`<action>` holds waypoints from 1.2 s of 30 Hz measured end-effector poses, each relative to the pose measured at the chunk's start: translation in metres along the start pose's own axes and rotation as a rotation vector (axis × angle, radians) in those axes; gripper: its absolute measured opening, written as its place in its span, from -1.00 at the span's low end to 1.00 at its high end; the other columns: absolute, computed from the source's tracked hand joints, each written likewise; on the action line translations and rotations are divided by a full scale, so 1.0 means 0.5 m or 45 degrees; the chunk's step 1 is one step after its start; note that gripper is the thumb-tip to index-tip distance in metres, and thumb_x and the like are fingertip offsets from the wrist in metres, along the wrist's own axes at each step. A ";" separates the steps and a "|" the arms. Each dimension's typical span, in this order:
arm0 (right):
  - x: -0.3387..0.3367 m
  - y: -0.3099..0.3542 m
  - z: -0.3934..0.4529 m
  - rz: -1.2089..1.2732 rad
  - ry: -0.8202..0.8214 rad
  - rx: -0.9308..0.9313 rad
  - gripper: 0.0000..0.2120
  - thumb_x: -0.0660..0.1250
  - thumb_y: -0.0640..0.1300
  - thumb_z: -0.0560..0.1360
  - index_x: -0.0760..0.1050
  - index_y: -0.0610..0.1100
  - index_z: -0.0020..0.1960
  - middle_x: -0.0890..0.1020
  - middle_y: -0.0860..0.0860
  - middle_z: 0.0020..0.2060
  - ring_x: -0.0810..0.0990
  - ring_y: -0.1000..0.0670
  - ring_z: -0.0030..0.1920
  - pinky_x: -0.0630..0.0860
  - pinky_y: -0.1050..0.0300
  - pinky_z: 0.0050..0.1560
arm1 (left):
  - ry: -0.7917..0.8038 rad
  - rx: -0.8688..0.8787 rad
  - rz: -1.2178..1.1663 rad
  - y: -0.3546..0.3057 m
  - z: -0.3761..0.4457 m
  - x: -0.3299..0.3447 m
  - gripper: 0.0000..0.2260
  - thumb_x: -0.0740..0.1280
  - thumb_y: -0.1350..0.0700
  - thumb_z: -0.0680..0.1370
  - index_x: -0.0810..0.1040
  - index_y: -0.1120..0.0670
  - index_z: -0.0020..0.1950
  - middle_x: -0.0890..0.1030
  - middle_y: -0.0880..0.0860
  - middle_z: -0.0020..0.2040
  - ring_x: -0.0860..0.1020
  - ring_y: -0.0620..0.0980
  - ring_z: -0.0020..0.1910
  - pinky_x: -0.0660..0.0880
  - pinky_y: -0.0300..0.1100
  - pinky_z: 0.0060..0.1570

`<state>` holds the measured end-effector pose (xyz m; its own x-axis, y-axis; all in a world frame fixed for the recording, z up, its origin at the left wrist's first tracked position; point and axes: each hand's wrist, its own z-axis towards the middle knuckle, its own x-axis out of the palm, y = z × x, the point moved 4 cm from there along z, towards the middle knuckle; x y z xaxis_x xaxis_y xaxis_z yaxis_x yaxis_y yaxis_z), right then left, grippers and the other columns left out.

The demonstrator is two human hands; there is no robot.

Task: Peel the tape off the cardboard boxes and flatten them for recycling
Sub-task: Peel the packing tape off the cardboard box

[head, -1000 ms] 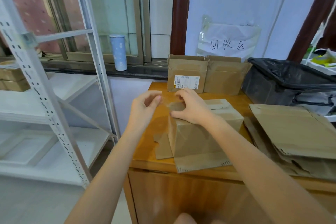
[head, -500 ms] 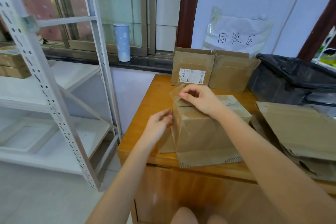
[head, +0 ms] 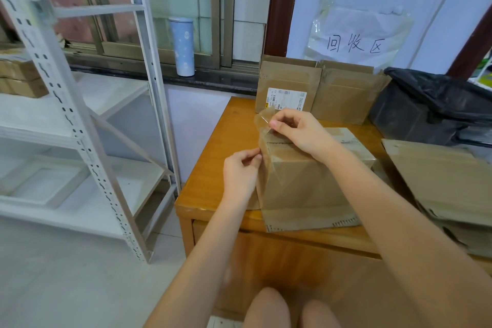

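A brown cardboard box (head: 300, 184) stands near the front edge of the wooden table (head: 213, 181), with a loose flap lying flat below it. A strip of clear tape (head: 262, 125) runs up from the box's left top corner. My right hand (head: 295, 130) pinches the tape's upper end above the box top. My left hand (head: 239, 170) pinches the tape lower down, at the box's left edge.
Two more boxes (head: 287, 85) stand against the wall at the table's back. Flattened cardboard (head: 439, 181) is stacked on the right, behind it a bin with a black bag (head: 431, 104). A white metal shelf (head: 80, 125) stands left; a blue bottle (head: 182, 46) is on the sill.
My left hand dropped from beside the box top to the box's left edge. My right hand lifted the tape end up off the top.
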<state>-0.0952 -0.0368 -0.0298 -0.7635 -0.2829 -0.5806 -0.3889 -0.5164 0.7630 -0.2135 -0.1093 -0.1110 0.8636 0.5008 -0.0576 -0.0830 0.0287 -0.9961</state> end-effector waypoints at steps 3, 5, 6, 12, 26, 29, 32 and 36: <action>-0.001 0.001 -0.002 -0.024 0.007 0.012 -0.92 0.29 -0.13 0.57 0.54 -0.04 -0.08 0.61 0.07 -0.15 0.55 0.10 -0.07 0.43 0.38 -0.06 | 0.004 -0.184 -0.131 -0.001 0.012 -0.003 -0.87 0.35 0.20 0.55 0.63 0.13 0.08 0.64 0.01 -0.02 0.59 -0.03 0.04 0.52 -0.22 0.03; -0.001 0.001 -0.002 -0.026 0.008 0.004 -0.93 0.29 -0.13 0.57 0.54 -0.06 -0.07 0.61 0.08 -0.16 0.54 0.14 -0.10 0.41 0.47 -0.11 | 0.028 -0.295 -0.177 -0.003 0.021 -0.004 -0.90 0.38 0.21 0.54 0.62 0.13 0.04 0.63 0.02 -0.06 0.59 -0.02 0.01 0.54 -0.19 0.03; -0.001 0.001 -0.002 -0.030 0.009 0.000 -0.92 0.29 -0.13 0.57 0.54 -0.06 -0.07 0.60 0.09 -0.17 0.54 0.16 -0.11 0.40 0.52 -0.13 | 0.040 -0.345 -0.205 -0.005 0.024 -0.003 -0.91 0.39 0.23 0.53 0.61 0.14 0.02 0.63 0.04 -0.06 0.60 -0.01 -0.01 0.55 -0.16 0.07; 0.001 0.003 -0.002 -0.030 0.013 -0.016 -0.91 0.30 -0.14 0.56 0.54 -0.02 -0.11 0.60 0.11 -0.19 0.53 0.20 -0.15 0.39 0.52 -0.13 | 0.090 -0.461 -0.287 -0.023 0.038 -0.004 -0.93 0.38 0.37 0.49 0.59 0.24 -0.09 0.61 0.14 -0.14 0.59 0.01 -0.17 0.60 -0.22 -0.11; 0.005 0.006 -0.004 -0.112 0.013 -0.068 -0.88 0.30 -0.14 0.56 0.52 0.02 -0.14 0.59 0.09 -0.17 0.53 0.14 -0.11 0.42 0.37 -0.03 | 0.280 -0.727 -0.449 -0.024 0.046 -0.016 -0.80 0.38 0.41 0.47 0.52 0.36 0.07 0.60 0.19 -0.19 0.61 0.01 -0.27 0.63 -0.19 -0.31; 0.008 0.011 -0.004 -0.140 0.014 -0.113 -0.89 0.31 -0.17 0.55 0.52 -0.01 -0.13 0.58 0.12 -0.20 0.51 0.26 -0.19 0.39 0.48 -0.09 | 0.327 -0.750 -0.479 -0.037 0.052 -0.025 -0.92 0.36 0.43 0.48 0.52 0.35 -0.05 0.60 0.21 -0.20 0.61 0.03 -0.24 0.63 -0.19 -0.27; 0.007 0.010 -0.005 -0.134 0.009 -0.131 -0.90 0.32 -0.19 0.55 0.53 -0.03 -0.12 0.59 0.11 -0.20 0.50 0.27 -0.21 0.40 0.47 -0.10 | 0.364 -0.800 -0.478 -0.040 0.051 -0.028 -0.92 0.34 0.42 0.50 0.52 0.30 -0.17 0.60 0.18 -0.22 0.59 0.02 -0.23 0.58 -0.21 -0.19; 0.008 0.011 -0.007 -0.131 0.019 -0.160 -0.90 0.36 -0.19 0.53 0.54 -0.02 -0.13 0.60 0.11 -0.20 0.54 0.24 -0.18 0.42 0.43 -0.09 | 0.367 -0.833 -0.443 -0.036 0.048 -0.018 -0.92 0.39 0.37 0.48 0.54 0.25 -0.19 0.60 0.14 -0.23 0.59 -0.04 -0.25 0.61 -0.24 -0.28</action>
<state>-0.0985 -0.0433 -0.0288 -0.7151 -0.2347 -0.6584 -0.3962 -0.6400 0.6584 -0.2318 -0.0933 -0.0907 0.8884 0.3105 0.3382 0.4470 -0.4164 -0.7917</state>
